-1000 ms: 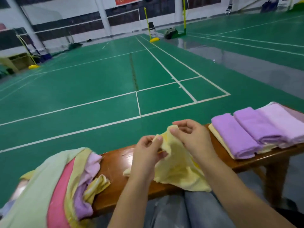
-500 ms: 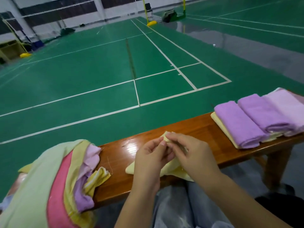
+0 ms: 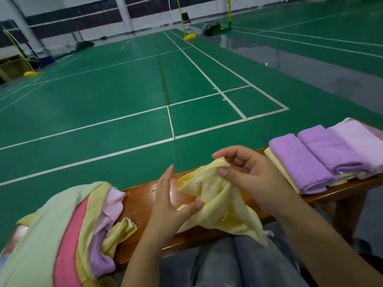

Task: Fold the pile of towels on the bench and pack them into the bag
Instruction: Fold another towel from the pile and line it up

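Note:
A pale yellow towel hangs crumpled over the wooden bench in front of me. My right hand pinches its upper corner between thumb and fingers. My left hand is spread, its thumb touching the towel's left edge, fingers apart. A loose pile of unfolded towels, green, pink, yellow and lilac, lies at the bench's left end. Folded purple and pink towels lie side by side on a yellow one at the right end. No bag is in view.
My knees in grey jeans sit under the bench's near edge. Beyond the bench stretches a green badminton court with white lines, yellow net posts and a wall far back. The bench leg stands at the right.
My hands were together on the bunched towel low on the bench; now the right hand has lifted a corner up and rightward, and the left hand has come off and spread.

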Available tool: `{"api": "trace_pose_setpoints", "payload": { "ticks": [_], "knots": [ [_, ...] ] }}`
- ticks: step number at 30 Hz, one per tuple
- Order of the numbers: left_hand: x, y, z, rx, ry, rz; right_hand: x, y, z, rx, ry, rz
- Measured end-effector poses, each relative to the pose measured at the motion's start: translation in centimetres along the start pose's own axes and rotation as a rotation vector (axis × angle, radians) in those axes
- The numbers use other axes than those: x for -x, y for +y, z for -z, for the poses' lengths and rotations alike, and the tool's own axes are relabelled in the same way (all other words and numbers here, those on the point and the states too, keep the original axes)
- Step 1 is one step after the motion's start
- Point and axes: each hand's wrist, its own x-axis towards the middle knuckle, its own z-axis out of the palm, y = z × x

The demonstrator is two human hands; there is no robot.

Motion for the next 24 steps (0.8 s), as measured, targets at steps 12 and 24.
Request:
{"api": "trace_pose_setpoints", "payload": {
  "ticks": [12,24],
  "knots": [
    [-1.2,4.0,3.2,0.482,0.051,-0.032,-1.5,-3.2,3.3,0.001,0.163,0.09],
    [1.0,7.0,3.4,0.538,0.142,-0.189,0.2,-4.7,5.9,-0.041,-0.085,0.213]
  ]
}}
